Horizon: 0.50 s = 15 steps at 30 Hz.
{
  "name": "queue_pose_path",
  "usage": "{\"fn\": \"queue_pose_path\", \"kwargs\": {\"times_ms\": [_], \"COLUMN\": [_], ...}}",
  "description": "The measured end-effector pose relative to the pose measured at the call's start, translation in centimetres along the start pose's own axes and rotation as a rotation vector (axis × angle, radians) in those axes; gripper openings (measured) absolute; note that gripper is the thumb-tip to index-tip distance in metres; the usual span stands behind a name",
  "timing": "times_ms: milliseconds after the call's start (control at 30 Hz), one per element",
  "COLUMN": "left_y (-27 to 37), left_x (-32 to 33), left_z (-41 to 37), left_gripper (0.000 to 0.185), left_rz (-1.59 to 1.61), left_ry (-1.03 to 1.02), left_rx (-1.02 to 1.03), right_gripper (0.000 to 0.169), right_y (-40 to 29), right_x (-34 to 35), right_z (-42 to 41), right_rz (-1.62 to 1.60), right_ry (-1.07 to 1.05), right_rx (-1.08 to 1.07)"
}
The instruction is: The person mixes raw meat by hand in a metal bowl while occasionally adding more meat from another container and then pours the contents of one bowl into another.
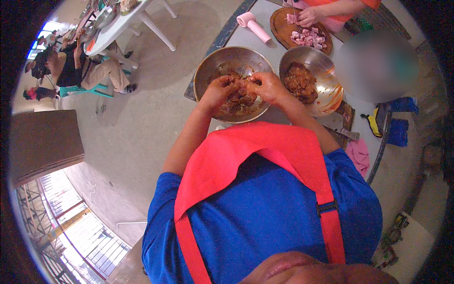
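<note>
Both of my hands are over a wide metal bowl [206,62] at the table's near edge. Inside lies brown, shredded food [236,104], apparently cooked meat. My left hand [221,90] and my right hand [264,87] meet above it with fingers pinched together. A small reddish-brown piece of the food [242,84] shows between the fingertips, partly hidden by them. To the right, close beside this bowl, stands a second metal bowl [328,76]. It holds a large brown clump of similar food [299,83], with orange-red sauce smeared on its inner wall.
Across the table, a co-worker's hand [308,17] holds pale pink meat on a round wooden board [280,26] bearing diced meat [310,38]. A pink handheld fan [256,29] lies left of it. A pink cloth [358,156] is at right. A seated person [103,74] is farther left.
</note>
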<state>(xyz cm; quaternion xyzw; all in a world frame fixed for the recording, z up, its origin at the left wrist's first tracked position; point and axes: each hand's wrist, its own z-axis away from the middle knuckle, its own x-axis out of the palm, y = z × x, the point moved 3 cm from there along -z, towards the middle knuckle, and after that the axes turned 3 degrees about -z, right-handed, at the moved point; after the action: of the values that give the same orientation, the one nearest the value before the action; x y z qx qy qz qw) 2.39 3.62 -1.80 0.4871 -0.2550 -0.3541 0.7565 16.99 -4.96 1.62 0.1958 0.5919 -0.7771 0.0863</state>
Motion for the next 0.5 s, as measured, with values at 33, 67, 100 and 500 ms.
{"fn": "queue_pose_path", "kwargs": {"times_ms": [33,67,100,500], "left_y": [-0.4,-0.8,-0.9,-2.3], "left_x": [-0.3,-0.5,-0.4,4.5], "left_z": [-0.5,-0.8,-1.1,-2.6], "left_gripper": [0.024,0.025,0.026,0.030], "left_rz": [-0.102,-0.276,-0.451,-1.450], "left_ry": [0.032,0.043,0.048,-0.045], "left_rx": [0.015,0.045,0.077,0.474], "right_gripper": [0.034,0.032,0.030,0.018], "right_y": [-0.5,0.0,0.5,0.5], "right_x": [-0.2,-0.2,-0.2,-9.1], "right_z": [0.2,0.0,-0.2,4.0], "right_rz": [-0.049,-0.033,-0.016,-0.367], "right_ry": [-0.017,-0.016,-0.010,0.183], "right_rx": [0.025,0.018,0.014,0.122]}}
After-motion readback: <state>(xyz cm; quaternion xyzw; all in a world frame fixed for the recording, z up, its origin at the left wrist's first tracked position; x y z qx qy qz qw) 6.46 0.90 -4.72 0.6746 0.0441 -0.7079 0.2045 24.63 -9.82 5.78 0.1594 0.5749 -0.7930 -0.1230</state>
